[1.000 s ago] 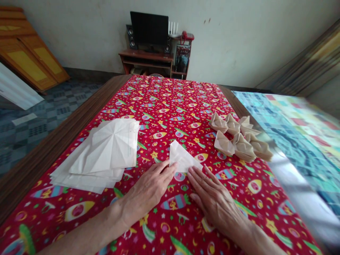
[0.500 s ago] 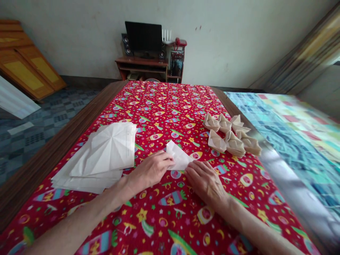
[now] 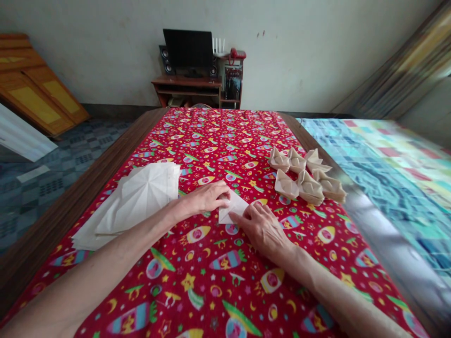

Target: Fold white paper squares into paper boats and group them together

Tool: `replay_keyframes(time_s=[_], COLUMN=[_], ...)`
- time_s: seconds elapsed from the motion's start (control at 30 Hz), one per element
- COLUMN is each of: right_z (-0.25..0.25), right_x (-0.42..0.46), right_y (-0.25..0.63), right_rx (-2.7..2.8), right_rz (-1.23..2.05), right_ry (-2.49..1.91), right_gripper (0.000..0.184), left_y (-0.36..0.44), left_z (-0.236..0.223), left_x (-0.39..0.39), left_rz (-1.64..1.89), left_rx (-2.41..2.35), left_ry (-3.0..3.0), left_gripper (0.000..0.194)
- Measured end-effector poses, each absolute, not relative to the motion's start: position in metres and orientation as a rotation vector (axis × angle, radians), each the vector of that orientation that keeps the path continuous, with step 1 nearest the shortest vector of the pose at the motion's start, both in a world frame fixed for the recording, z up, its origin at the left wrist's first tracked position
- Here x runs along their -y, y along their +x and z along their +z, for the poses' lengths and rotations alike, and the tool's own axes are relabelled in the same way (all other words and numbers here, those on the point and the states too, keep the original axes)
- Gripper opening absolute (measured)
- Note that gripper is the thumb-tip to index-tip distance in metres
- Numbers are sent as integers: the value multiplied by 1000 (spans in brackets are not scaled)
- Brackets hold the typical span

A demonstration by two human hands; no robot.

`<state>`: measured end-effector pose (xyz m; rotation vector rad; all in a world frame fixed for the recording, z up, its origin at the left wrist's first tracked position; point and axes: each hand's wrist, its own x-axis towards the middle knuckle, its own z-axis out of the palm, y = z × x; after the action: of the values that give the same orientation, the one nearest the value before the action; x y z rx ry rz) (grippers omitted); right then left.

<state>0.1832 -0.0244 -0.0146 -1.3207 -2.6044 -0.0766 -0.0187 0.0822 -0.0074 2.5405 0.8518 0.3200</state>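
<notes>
A small folded sheet of white paper (image 3: 237,205) lies on the red patterned tablecloth in front of me. My left hand (image 3: 211,196) pinches its upper left corner between thumb and fingers, from above. On the lower right side, my right hand (image 3: 262,229) has its fingers curled and its thumb pressed flat on the paper near the bottom edge. The paper's right end is partly hidden under that hand. Left of my hands is a stack of creased white paper sheets (image 3: 150,192). To the right stand several folded paper boat-like shapes (image 3: 310,188).
The red tablecloth (image 3: 225,263) covers most of a brown table (image 3: 120,155). A bed with a blue and patchwork sheet (image 3: 373,188) adjoins its right side. Beyond the far end stand a desk (image 3: 190,82) with a monitor (image 3: 188,49) and a red telephone (image 3: 237,54).
My left hand has moved up to the paper's top corner. My right thumb has slid left along the bottom edge. The paper looks smaller, its top point now covered.
</notes>
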Motion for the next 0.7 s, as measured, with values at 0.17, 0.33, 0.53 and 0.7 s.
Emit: replay_keyframes(time_s=[0.17,0.33,0.53,0.7], right_z=[-15,-14,-11,-16], right_x=[23,24,24,24], right_y=[183,182,181,181], right_rx=[2619,2615,2615,2605], right_rz=[-7,-9,1,-33], right_ry=[-1343,-1315,-1318,-1302], right_gripper=[32,29,25,27], left_y=[-14,-12,-11,-10], left_z=[-11,-11,-12,-13], left_x=[-82,-76,-72,-71], left_rz=[321,366,402,418], left_rx=[-937,-1045,-1099,-1112], left_ry=[2540,2526,2506,2490], left_gripper=[6,8,10,8])
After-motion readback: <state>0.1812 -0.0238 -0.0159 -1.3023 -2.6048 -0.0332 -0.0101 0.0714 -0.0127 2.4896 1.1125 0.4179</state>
